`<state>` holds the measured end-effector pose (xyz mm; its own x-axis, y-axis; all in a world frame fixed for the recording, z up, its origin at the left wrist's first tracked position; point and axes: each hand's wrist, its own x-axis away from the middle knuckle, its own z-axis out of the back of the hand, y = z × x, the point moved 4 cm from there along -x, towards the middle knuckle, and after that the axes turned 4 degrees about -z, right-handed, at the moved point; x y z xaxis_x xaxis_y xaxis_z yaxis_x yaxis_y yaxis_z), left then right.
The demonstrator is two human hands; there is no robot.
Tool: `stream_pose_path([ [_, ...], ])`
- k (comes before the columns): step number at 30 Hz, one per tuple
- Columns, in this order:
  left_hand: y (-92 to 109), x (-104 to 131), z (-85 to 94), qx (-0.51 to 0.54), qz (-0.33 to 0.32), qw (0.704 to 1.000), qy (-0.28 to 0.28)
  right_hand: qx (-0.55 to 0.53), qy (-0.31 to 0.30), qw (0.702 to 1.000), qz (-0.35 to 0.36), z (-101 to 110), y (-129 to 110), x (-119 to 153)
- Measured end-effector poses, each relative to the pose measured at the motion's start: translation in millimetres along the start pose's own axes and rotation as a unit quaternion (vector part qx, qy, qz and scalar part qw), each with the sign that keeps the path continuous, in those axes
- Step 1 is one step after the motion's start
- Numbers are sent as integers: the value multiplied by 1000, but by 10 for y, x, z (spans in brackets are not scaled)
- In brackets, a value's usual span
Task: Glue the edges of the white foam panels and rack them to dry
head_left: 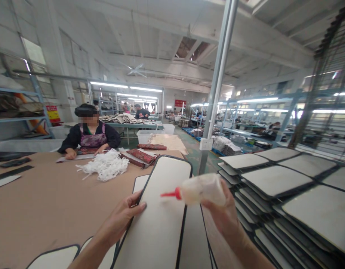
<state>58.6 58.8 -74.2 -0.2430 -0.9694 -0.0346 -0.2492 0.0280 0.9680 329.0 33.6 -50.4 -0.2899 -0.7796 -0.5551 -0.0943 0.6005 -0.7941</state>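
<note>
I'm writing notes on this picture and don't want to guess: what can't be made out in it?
- Head view: near end of the white panel, cut off by the bottom edge.
- Head view: left hand, any fingers beneath the panel, which hides them.
- Head view: right hand, some fingers hidden behind the bottle.
- Head view: any bottle markings, blurred.
- Head view: wording on the red banner, too small.

own hands [122, 216] [224, 211]: 2 | bottle [202, 189]: 1 | white heap [107, 165]: 1 | fan [136, 70]: 1
</note>
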Motion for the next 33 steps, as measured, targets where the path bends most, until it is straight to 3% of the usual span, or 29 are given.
stream_pose_path([
  [2,19,26,10,7,7,1000,-6,-17,48,999,8,85,-46,-162],
  [4,33,46,35,14,17,1000,-4,-22,57,998,5,132,-59,-192],
  [9,0,40,168,11,29,999,17,-43,-69,995,-60,21,-6,137],
  [13,6,45,206,12,30,999,0,-95,31,994,-40,70,-73,44],
  [15,23,54,207,14,39,999,-7,-105,52,993,-31,103,-66,7],
  [20,-7,33,250,10,47,999,6,-88,-50,990,-98,18,75,176],
  [24,-27,10,183,22,38,998,-38,-108,67,990,-55,17,-33,-13],
  [26,-19,1,140,28,42,998,-48,-113,86,989,-42,-10,-75,-104],
  [31,-39,-51,92,30,41,998,-27,-89,15,993,-82,-106,-1,87],
  [33,-68,-63,52,25,44,999,-17,-73,13,995,-68,-73,-24,96],
])
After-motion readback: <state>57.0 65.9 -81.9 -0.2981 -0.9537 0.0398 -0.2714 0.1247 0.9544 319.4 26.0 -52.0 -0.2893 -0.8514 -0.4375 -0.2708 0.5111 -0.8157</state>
